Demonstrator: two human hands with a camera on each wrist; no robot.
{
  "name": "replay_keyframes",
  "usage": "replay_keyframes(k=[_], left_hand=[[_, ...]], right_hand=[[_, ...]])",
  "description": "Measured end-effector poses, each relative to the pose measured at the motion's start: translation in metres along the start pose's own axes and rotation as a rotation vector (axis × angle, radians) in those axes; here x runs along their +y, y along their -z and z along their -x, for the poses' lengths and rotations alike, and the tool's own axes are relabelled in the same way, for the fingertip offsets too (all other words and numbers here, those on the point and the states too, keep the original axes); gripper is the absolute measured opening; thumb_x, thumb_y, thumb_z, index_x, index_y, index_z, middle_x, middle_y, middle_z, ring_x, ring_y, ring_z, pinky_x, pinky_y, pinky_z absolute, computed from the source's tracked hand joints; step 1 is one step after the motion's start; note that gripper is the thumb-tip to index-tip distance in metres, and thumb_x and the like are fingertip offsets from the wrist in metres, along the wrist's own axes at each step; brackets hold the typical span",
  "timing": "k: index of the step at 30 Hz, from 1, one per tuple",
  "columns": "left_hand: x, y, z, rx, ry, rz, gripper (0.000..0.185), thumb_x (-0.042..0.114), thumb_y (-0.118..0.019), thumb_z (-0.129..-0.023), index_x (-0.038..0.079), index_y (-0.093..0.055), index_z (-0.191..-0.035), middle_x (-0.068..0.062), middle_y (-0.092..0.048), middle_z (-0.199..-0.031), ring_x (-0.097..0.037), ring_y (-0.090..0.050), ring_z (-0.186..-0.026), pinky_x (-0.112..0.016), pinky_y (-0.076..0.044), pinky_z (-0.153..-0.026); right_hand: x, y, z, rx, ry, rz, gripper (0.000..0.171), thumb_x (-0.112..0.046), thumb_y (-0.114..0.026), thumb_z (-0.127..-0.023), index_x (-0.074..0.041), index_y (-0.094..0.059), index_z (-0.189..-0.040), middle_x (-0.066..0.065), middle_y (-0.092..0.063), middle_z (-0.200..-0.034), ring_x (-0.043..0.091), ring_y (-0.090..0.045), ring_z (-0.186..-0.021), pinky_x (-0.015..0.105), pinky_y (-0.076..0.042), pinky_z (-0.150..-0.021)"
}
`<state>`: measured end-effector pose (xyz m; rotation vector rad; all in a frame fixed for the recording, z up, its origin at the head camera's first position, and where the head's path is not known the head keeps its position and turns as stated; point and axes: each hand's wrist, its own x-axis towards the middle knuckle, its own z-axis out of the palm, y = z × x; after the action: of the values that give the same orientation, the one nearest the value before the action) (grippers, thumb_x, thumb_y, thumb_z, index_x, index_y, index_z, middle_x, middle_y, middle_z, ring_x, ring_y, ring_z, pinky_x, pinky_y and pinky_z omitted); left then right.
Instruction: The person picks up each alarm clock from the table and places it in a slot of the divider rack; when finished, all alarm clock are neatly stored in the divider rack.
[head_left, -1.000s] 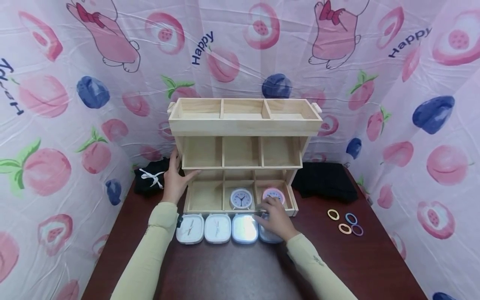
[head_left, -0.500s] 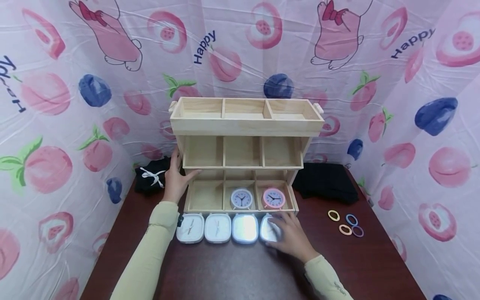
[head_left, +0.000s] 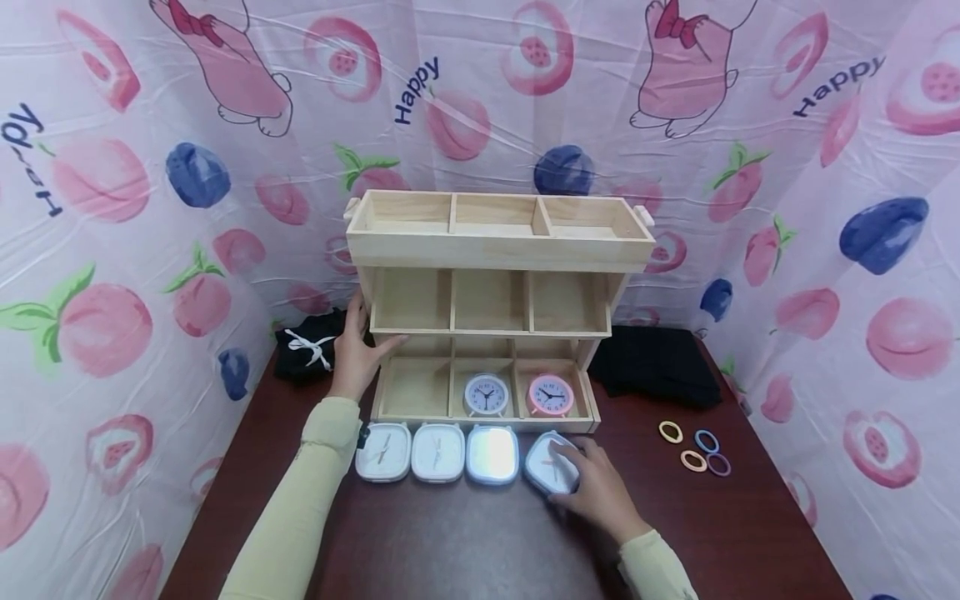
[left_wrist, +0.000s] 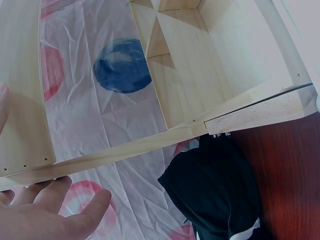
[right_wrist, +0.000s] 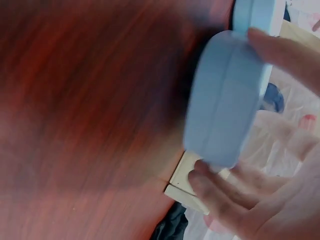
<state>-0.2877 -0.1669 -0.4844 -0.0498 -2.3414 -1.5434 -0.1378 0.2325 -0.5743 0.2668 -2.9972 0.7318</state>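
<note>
My left hand (head_left: pixel 356 354) holds the left side of a three-tier wooden organizer (head_left: pixel 501 254), its thumb across the front below the middle tray. In the left wrist view, the fingertips (left_wrist: pixel 60 186) lie along a wooden side strut. My right hand (head_left: pixel 600 492) grips a light-blue square alarm clock (head_left: pixel 550 464) between thumb and fingers; the clock is turned at an angle. The right wrist view shows this blue clock (right_wrist: pixel 225 97) close over the tabletop, fingertips at its ends. A round white alarm clock (head_left: pixel 486 395) and a round pink alarm clock (head_left: pixel 551 395) stand in the bottom tray.
A white square clock (head_left: pixel 383 452), another pale square clock (head_left: pixel 438 453) and a glare-covered blue-edged one (head_left: pixel 492 455) line the tray's front. Several ring-shaped bands (head_left: pixel 706 439) lie right. Black cloth (head_left: pixel 656 364) is at the right, a black bundle with white string (head_left: pixel 303 350) at the left.
My right hand has moved from the pink clock down to the rightmost square clock, taken hold of it and turned it out of the row. The left hand keeps its place.
</note>
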Motion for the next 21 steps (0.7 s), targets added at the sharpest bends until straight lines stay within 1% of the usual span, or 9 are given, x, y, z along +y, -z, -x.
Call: replay_keyframes(k=[3, 7, 9, 12, 15, 18, 21], left_hand=[[0.001, 0.000, 0.000, 0.001, 0.002, -0.004, 0.113, 0.021, -0.090, -0.088, 0.040, -0.016, -0.171, -0.009, -0.028, -0.176, -0.031, -0.036, -0.161, -0.052, -0.037, -0.129], [0.001, -0.001, 0.001, 0.002, 0.007, -0.006, 0.113, 0.020, -0.090, -0.088, 0.041, -0.016, -0.171, -0.009, -0.028, -0.176, -0.031, -0.036, -0.161, -0.052, -0.036, -0.129], [0.000, 0.000, 0.001, 0.000, 0.006, -0.005, 0.113, 0.021, -0.090, -0.088, 0.041, -0.015, -0.171, -0.008, -0.028, -0.176, -0.030, -0.035, -0.161, -0.052, -0.036, -0.129], [-0.001, 0.000, 0.000, -0.001, 0.002, -0.002, 0.114, 0.022, -0.090, -0.088, 0.041, -0.015, -0.171, -0.008, -0.028, -0.176, -0.030, -0.035, -0.161, -0.051, -0.036, -0.129], [-0.001, 0.000, 0.000, -0.002, 0.003, -0.005, 0.113, 0.023, -0.090, -0.088, 0.041, -0.015, -0.171, -0.008, -0.027, -0.176, -0.030, -0.035, -0.161, -0.052, -0.037, -0.129], [0.000, 0.000, 0.001, -0.001, 0.008, -0.006, 0.113, 0.024, -0.090, -0.088, 0.042, -0.016, -0.171, -0.008, -0.027, -0.177, -0.031, -0.035, -0.161, -0.052, -0.037, -0.129], [0.001, 0.000, 0.000, 0.000, 0.006, -0.006, 0.112, 0.025, -0.090, -0.089, 0.043, -0.016, -0.171, -0.008, -0.028, -0.177, -0.031, -0.036, -0.161, -0.053, -0.037, -0.128]], right_hand=[[-0.002, 0.002, 0.007, -0.013, -0.035, -0.006, 0.079, -0.017, -0.100, -0.066, -0.015, -0.071, -0.140, 0.023, -0.061, -0.142, 0.041, -0.061, -0.124, 0.056, -0.056, -0.101], [-0.003, 0.001, 0.014, -0.035, -0.074, -0.007, 0.078, -0.013, -0.097, -0.067, -0.017, -0.070, -0.141, 0.025, -0.057, -0.149, 0.045, -0.060, -0.128, 0.060, -0.056, -0.102], [-0.004, 0.000, 0.018, -0.041, -0.092, -0.010, 0.078, -0.016, -0.098, -0.068, -0.018, -0.070, -0.141, 0.024, -0.057, -0.150, 0.045, -0.060, -0.129, 0.060, -0.056, -0.102], [-0.004, 0.000, 0.023, -0.038, -0.112, -0.021, 0.077, -0.023, -0.100, -0.070, -0.019, -0.070, -0.141, 0.022, -0.058, -0.149, 0.043, -0.062, -0.130, 0.060, -0.056, -0.103], [-0.003, -0.001, 0.029, -0.020, -0.116, -0.030, 0.077, -0.029, -0.101, -0.070, -0.020, -0.071, -0.141, 0.020, -0.060, -0.147, 0.040, -0.064, -0.128, 0.060, -0.057, -0.102], [-0.002, -0.002, 0.034, 0.008, -0.110, -0.050, 0.076, -0.029, -0.101, -0.070, -0.020, -0.072, -0.140, 0.019, -0.061, -0.145, 0.038, -0.066, -0.125, 0.057, -0.058, -0.099], [0.001, -0.004, 0.036, 0.059, -0.095, -0.069, 0.074, -0.026, -0.101, -0.068, -0.019, -0.074, -0.137, 0.018, -0.063, -0.142, 0.036, -0.069, -0.121, 0.054, -0.059, -0.096]])
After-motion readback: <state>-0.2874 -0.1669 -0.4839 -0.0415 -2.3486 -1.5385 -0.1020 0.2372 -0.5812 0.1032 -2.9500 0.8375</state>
